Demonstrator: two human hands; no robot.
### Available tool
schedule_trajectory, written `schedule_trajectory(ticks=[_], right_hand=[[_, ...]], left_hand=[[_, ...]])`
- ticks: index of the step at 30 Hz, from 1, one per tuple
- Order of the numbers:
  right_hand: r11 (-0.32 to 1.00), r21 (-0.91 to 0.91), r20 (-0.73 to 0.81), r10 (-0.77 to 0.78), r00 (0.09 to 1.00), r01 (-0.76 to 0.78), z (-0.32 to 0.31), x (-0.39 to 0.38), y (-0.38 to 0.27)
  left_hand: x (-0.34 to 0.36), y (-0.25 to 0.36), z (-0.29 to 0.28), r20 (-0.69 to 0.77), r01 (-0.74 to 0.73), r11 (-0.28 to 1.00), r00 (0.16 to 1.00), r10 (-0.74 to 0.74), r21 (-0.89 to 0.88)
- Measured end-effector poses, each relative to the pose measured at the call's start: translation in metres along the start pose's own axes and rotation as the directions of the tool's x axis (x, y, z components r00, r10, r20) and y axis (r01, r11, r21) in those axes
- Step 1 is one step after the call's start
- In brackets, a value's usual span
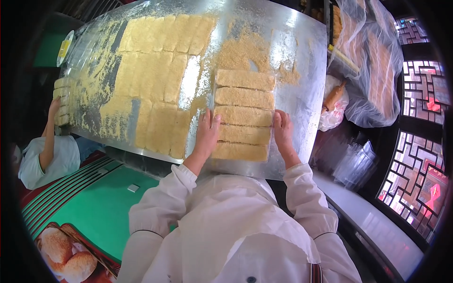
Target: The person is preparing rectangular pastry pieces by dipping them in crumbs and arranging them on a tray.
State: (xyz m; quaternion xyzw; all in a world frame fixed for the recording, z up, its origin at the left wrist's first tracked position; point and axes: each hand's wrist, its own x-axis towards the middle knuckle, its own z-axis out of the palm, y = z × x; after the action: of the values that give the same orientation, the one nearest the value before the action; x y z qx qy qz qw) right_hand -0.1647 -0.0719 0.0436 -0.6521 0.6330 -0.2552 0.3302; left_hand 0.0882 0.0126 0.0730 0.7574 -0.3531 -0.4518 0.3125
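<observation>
A clear plastic tray (269, 152) lies near the front of the metal table, with several long, crumb-coated pastry bars (243, 115) in a stack of rows. My left hand (206, 134) grips its left side, thumb up along the rim. On the opposite side my right hand (283, 132) holds the right rim, fingers closed against it. Left of the tray, a large slab of the same crumb-coated pastry (153, 75), cut into oblong pieces, covers much of the table. Loose golden crumbs (243, 52) are heaped just beyond the tray.
The shiny metal table (302, 101) has crumbs scattered over it. At the far left another person's hand (55, 104) touches packed clear trays (62, 89). A white plate (65, 48) sits by the left edge. Plastic-covered trays (373, 61) and a plastic bag (334, 106) stand at right.
</observation>
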Motion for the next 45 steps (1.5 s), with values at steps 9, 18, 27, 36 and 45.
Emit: schedule_trajectory(ticks=[9,18,27,36,45], right_hand=[[0.799,-0.345,0.098,-0.492,0.865,0.493,0.023,0.058,-0.064],[0.714,-0.479,0.158,-0.503,0.850,0.511,0.042,0.073,-0.048],[0.729,-0.421,0.185,-0.513,0.838,0.539,0.024,0.040,-0.049],[0.737,-0.375,0.367,-0.438,0.821,0.562,0.025,-0.028,-0.056],[0.706,-0.370,0.362,-0.489,0.794,0.604,0.017,-0.038,-0.039]], left_hand=[[0.090,0.070,0.025,0.066,-0.589,0.500,0.686,0.725,0.635],[0.114,0.047,0.030,0.169,-0.541,0.339,0.684,0.709,0.769],[0.046,0.045,0.022,0.110,-0.512,0.446,0.738,0.665,0.735],[-0.025,0.004,0.031,0.225,-0.569,0.478,0.768,0.599,0.669],[-0.037,-0.005,0.027,0.218,-0.650,0.519,0.716,0.663,0.555]])
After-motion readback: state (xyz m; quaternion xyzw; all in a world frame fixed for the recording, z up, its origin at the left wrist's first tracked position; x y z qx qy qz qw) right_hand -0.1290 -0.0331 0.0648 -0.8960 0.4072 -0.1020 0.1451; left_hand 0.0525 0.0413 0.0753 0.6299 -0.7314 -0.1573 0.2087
